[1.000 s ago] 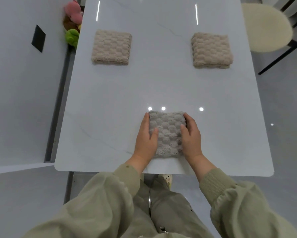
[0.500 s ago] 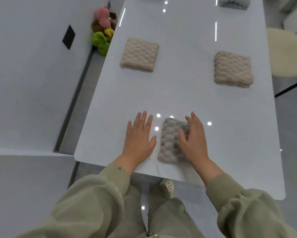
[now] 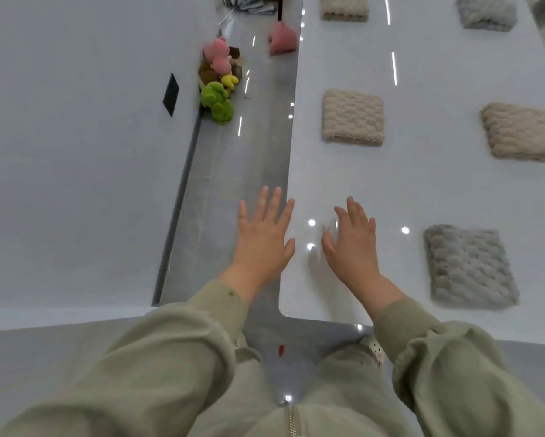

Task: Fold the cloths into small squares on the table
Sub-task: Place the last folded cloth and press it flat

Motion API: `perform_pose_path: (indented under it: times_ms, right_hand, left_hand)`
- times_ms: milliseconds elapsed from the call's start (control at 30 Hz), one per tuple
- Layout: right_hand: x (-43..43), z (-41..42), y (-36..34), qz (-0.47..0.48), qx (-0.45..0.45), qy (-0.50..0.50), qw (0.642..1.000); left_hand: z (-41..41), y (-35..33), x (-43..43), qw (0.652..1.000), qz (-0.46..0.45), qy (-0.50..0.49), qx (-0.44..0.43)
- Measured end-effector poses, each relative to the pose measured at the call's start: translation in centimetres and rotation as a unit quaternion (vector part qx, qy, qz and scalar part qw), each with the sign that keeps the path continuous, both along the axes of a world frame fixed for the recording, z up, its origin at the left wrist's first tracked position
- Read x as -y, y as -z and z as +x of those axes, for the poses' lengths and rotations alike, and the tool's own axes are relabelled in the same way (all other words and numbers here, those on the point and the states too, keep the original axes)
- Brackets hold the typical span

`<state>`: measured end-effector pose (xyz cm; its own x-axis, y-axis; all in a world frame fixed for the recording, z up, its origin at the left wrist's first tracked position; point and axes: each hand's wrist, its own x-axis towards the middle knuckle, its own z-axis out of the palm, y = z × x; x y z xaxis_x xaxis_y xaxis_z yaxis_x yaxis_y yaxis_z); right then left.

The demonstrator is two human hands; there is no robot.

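Note:
A grey folded cloth (image 3: 468, 266) lies as a small square near the front edge of the white table (image 3: 422, 190). My right hand (image 3: 353, 244) hovers over the table's front left corner, fingers spread, well left of that cloth and holding nothing. My left hand (image 3: 264, 238) is spread too, past the table's left edge and above the floor. Two beige folded cloths (image 3: 353, 116) (image 3: 518, 132) lie farther back. At the far end lie another beige cloth (image 3: 343, 7) and a grey cloth (image 3: 485, 11).
Plush toys (image 3: 217, 80) in pink, green and yellow sit on the floor against the left wall. A pink object (image 3: 282, 39) lies on the floor by the table's left edge. A narrow strip of grey floor (image 3: 233, 190) runs between wall and table.
Both hands have let go of the grey cloth and moved left. The view has swung left, so the cloth now lies to the right of my hands.

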<state>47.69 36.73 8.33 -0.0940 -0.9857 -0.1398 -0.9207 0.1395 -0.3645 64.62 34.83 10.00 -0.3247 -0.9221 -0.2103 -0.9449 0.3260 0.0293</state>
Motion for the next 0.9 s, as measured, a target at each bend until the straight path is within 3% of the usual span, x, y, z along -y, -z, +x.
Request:
perform_pose_path:
  times_ms: [300, 900]
  right_hand:
    - [1.6, 7.5, -0.1, 0.014, -0.032, 0.065, 0.997]
    - [15.4, 2.0, 2.0, 0.039, -0.007, 0.279, 0.96]
  left_hand:
    - [6.8, -0.2, 4.1, 0.997, 0.007, 0.082, 0.008]
    - [-2.9, 3.4, 23.8, 0.955, 0.031, 0.29, -0.059]
